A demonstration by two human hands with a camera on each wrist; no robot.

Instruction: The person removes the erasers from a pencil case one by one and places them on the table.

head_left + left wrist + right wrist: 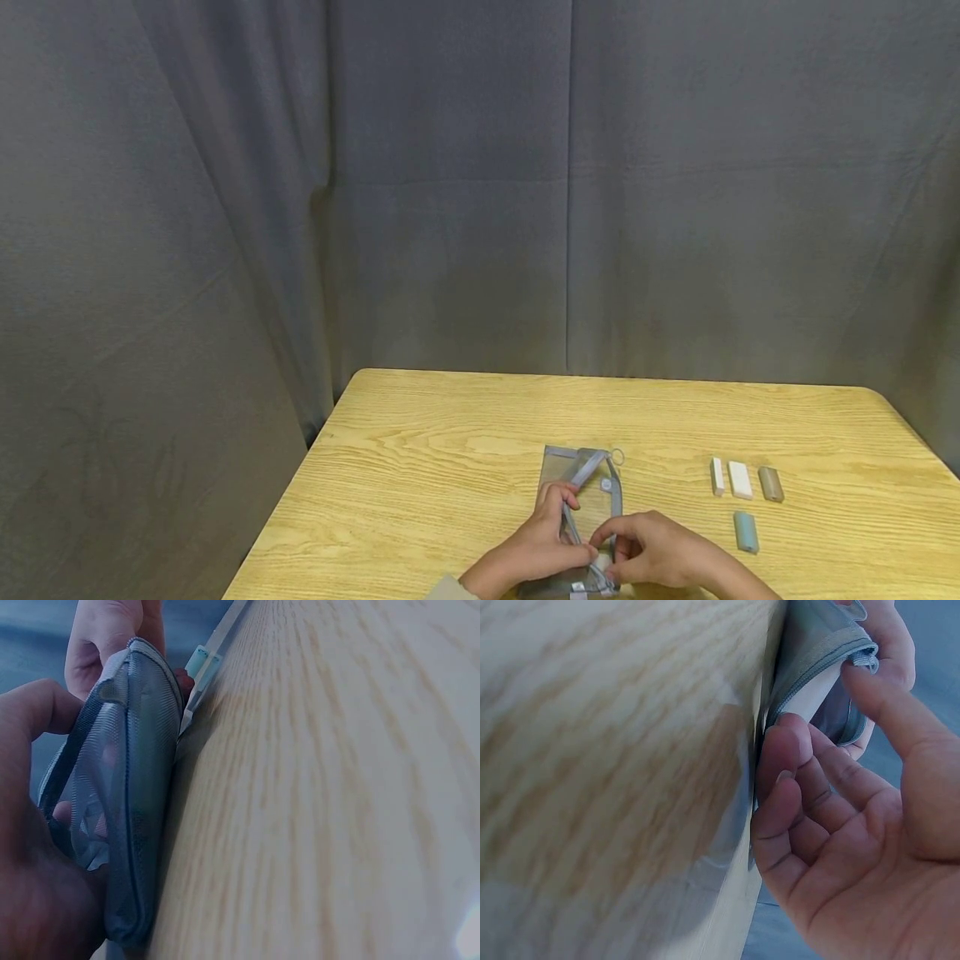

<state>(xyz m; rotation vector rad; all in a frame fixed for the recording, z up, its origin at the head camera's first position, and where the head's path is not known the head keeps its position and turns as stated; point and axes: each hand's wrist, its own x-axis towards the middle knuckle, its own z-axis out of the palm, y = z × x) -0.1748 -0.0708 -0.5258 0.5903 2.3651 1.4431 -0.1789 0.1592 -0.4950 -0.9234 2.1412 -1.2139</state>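
A grey mesh zip pouch (596, 504) lies on the table with its zipped side parted. My left hand (534, 543) grips the left edge of the opening, thumb toward the near end and fingers farther up. At the near right corner, my right hand (663, 552) pinches the zipper edge; its thumb (877, 705) presses by the end of the zip in the right wrist view. Something white (810, 699) shows inside the opening there. From the left wrist view, the mesh wall (146, 780) bulges upright between both hands.
To the right lie small eraser-like blocks: a narrow white one (717, 477), a wider white one (740, 481), a grey-brown one (771, 484) and a light blue one (746, 532). A ring (618, 457) hangs off the pouch's far end. Grey curtains (450, 208) surround the wooden table (420, 467).
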